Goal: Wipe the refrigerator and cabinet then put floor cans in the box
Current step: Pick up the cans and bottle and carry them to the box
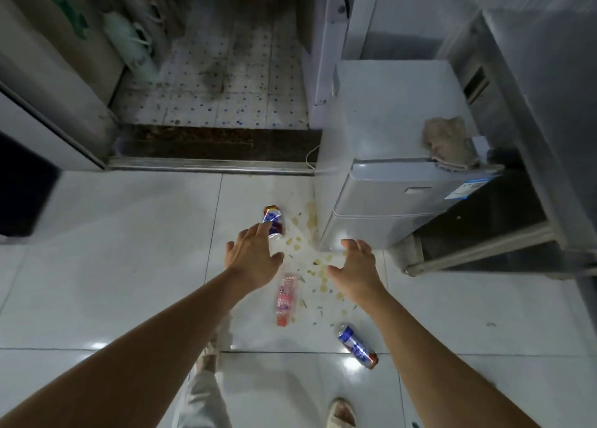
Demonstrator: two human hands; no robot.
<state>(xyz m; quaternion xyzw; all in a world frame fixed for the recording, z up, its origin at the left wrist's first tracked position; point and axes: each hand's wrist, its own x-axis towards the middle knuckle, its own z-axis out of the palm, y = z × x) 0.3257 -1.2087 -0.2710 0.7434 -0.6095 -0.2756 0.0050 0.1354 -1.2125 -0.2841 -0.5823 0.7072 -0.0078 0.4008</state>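
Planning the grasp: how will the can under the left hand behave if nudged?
The can lies on its side on glossy tile floor, so it probably rolls. Likely empty and light. Spill spots beside it may make it slippery.

We see a dim, bluish indoor view, small white glare spots on the glossy floor tiles, soft shadows, wide-angle bending at the edges, motion smear on the steel cabinet at right, doorway beyond murky and soft.

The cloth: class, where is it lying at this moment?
In the head view the cloth lies crumpled on top of the small refrigerator, at its front right corner, overhanging the door edge, well away from both hands.
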